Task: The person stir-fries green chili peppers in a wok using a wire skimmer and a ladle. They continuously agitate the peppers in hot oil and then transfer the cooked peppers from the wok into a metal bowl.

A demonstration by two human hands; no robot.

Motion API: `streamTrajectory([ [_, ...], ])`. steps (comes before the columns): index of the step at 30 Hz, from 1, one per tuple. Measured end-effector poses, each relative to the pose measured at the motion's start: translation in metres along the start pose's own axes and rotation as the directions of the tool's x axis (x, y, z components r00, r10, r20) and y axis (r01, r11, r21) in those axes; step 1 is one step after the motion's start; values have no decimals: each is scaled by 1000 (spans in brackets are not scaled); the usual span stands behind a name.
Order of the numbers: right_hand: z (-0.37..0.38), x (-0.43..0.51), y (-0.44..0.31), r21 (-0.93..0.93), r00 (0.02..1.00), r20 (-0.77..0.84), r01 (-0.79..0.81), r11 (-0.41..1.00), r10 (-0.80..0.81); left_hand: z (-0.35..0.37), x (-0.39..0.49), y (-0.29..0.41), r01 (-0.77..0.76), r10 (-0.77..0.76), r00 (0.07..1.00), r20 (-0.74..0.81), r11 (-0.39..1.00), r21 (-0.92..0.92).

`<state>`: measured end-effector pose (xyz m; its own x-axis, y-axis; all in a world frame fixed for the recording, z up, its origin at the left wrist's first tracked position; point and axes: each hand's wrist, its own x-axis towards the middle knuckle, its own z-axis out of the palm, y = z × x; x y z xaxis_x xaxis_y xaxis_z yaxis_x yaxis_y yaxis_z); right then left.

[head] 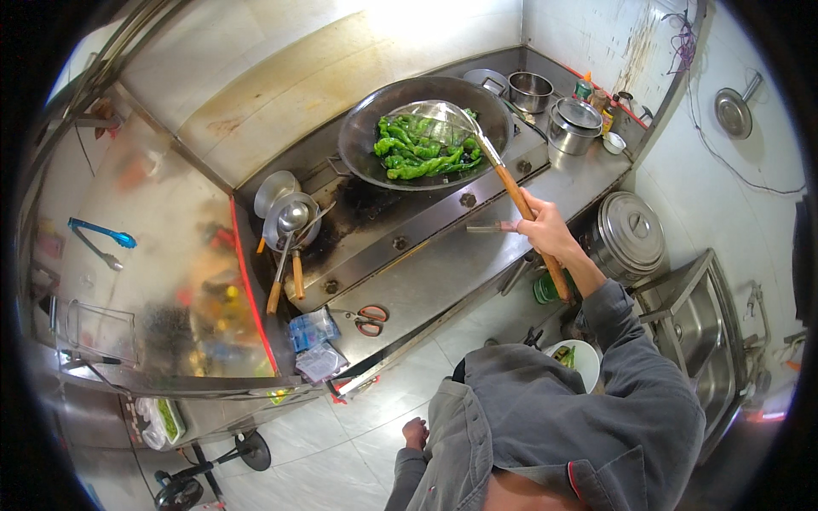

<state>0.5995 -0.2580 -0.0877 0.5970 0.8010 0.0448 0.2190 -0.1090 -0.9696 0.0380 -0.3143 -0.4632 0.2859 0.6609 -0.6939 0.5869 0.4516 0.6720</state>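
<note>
My right hand [546,227] grips the wooden handle of a wire-mesh skimmer [441,118]. The skimmer's round head is inside a large dark wok [358,156], over a pile of glossy green peppers [418,167]. Some of the peppers show through the mesh. The wok sits tilted on the stove, towards its right end. Low beside my body, my left hand [416,433] hangs with its fingers curled in, and I see nothing in it. A flat, narrow tool [491,227] lies on the steel counter just left of my right hand.
Metal bowls [271,223] with a ladle [294,217] stand at the stove's left. Scissors [370,319] and plastic packets [313,332] lie on the counter's front. Pots [572,131] and bottles [583,86] fill the back right. A lidded pot [632,233] and sinks [696,326] are right.
</note>
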Motion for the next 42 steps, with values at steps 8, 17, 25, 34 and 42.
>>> streamTrajectory([
  [8,22,3,-26,39,989,-151,9,999,-3,2,-4,-5,-47,76,996,-41,875,482],
  [17,21,9,-31,282,980,-119,-122,952,161,-4,-5,-32,-262,238,959,156,522,812],
  [25,21,7,-27,342,978,0,-198,918,210,0,-6,-36,-255,299,953,46,714,652],
  [34,27,20,-19,236,977,-198,-32,971,81,1,-2,10,-59,35,998,51,778,625],
  [42,53,56,-12,318,966,-247,5,948,77,10,4,-13,-160,265,964,2,575,803],
])
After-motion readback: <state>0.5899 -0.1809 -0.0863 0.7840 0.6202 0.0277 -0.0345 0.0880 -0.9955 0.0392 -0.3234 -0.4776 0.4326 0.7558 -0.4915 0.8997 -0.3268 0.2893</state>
